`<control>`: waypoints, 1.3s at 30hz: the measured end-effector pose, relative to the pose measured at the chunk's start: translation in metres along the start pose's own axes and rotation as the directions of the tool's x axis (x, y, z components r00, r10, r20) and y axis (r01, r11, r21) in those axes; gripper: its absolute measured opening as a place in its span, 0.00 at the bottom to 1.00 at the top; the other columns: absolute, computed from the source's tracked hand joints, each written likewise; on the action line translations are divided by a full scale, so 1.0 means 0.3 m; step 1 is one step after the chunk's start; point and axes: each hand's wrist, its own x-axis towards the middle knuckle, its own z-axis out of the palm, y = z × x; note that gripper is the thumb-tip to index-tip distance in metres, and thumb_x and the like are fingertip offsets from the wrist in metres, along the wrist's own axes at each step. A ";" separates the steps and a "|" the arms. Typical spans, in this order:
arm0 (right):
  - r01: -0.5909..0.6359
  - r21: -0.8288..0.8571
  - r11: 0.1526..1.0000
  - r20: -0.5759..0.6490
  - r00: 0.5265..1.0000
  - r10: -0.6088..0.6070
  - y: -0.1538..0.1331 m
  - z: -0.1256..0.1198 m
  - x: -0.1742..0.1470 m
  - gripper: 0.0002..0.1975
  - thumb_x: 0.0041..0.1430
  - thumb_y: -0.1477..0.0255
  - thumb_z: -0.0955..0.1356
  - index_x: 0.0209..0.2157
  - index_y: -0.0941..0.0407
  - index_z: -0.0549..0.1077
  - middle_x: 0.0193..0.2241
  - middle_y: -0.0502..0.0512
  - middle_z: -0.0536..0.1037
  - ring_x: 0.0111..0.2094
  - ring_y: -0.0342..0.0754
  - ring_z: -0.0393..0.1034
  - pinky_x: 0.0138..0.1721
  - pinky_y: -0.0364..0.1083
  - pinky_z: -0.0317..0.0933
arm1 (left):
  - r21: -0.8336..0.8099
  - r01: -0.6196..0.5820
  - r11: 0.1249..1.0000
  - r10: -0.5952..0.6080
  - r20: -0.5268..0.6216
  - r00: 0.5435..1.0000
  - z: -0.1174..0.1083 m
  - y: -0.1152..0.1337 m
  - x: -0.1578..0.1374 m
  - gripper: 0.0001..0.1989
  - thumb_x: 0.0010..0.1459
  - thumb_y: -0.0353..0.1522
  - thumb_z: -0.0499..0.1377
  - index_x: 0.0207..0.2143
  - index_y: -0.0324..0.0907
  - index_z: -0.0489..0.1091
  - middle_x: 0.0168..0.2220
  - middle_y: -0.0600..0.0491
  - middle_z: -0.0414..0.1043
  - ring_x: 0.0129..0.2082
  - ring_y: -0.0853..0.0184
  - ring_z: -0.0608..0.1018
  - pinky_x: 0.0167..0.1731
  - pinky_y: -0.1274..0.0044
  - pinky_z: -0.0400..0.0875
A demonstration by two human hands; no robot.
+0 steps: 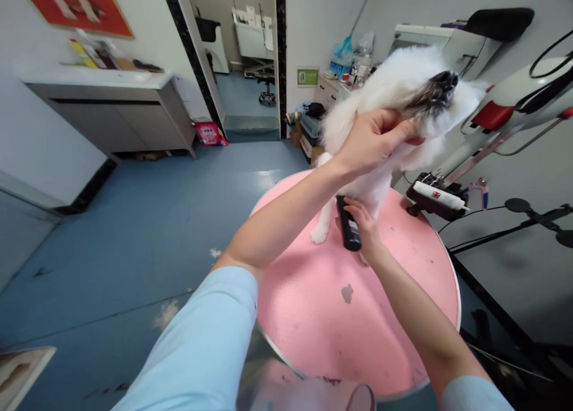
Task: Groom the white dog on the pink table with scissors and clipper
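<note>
A fluffy white dog [394, 77] is on the round pink table [313, 303], its dark muzzle tilted up and to the right. My left hand [376, 138] is closed on the fur under its jaw, thumb and fingers pinched together. Lower down, my right hand [364, 223] is wrapped round a black hair clipper [349, 227]. The clipper's upper end lies against the fur of the dog's chest, so its blade is hidden. One white front paw [319, 233] rests on the tabletop left of the clipper.
At the table's right edge, a dark tool holder [436, 205] carries a white tube [441, 195] and other tools. A grooming dryer arm [505, 116] stands behind it. A cabinet [116, 116] lines the left wall, and a doorway opens at the back.
</note>
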 end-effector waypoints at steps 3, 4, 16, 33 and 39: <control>-0.009 -0.002 1.000 0.070 0.997 0.009 -0.021 -0.007 0.020 0.12 0.61 0.73 0.64 0.46 0.53 0.69 0.50 0.61 0.75 0.49 0.54 0.73 0.46 0.55 0.71 | 0.033 0.022 0.999 -0.021 -0.029 0.999 -0.003 0.007 -0.001 0.14 0.60 0.27 0.59 0.20 0.38 0.71 0.22 0.54 0.74 0.23 0.75 0.70 0.28 0.80 0.64; -0.023 0.015 1.000 0.050 0.999 0.022 -0.032 -0.024 0.039 0.12 0.60 0.72 0.65 0.46 0.53 0.68 0.48 0.61 0.76 0.47 0.54 0.74 0.44 0.54 0.72 | 0.051 0.036 0.998 -0.034 -0.033 0.999 -0.005 0.009 0.000 0.15 0.60 0.28 0.59 0.20 0.38 0.70 0.21 0.54 0.73 0.22 0.75 0.69 0.26 0.80 0.63; -0.182 0.021 0.983 0.082 0.980 0.179 -0.146 -0.174 0.291 0.13 0.54 0.65 0.69 0.41 0.54 0.70 0.35 0.55 0.78 0.35 0.52 0.74 0.37 0.53 0.70 | 0.133 -0.007 0.991 0.006 0.008 1.000 -0.012 0.024 0.039 0.11 0.58 0.30 0.61 0.22 0.38 0.70 0.25 0.54 0.74 0.30 0.69 0.76 0.29 0.80 0.68; 0.009 -0.059 0.998 0.175 0.984 0.001 -0.034 -0.217 0.169 0.16 0.56 0.65 0.69 0.45 0.53 0.70 0.45 0.58 0.77 0.41 0.53 0.75 0.38 0.50 0.71 | 0.077 0.007 0.997 -0.005 -0.019 1.000 -0.018 0.055 0.046 0.17 0.62 0.26 0.56 0.19 0.40 0.65 0.24 0.53 0.74 0.26 0.72 0.72 0.30 0.77 0.66; 0.152 -0.152 0.977 0.208 0.971 -0.119 0.053 -0.069 -0.007 0.09 0.63 0.71 0.63 0.43 0.55 0.71 0.49 0.62 0.77 0.38 0.49 0.77 0.28 0.44 0.69 | 0.089 0.034 0.995 -0.031 -0.033 0.999 -0.004 0.074 0.038 0.15 0.60 0.26 0.59 0.19 0.41 0.65 0.25 0.53 0.75 0.28 0.70 0.72 0.32 0.77 0.67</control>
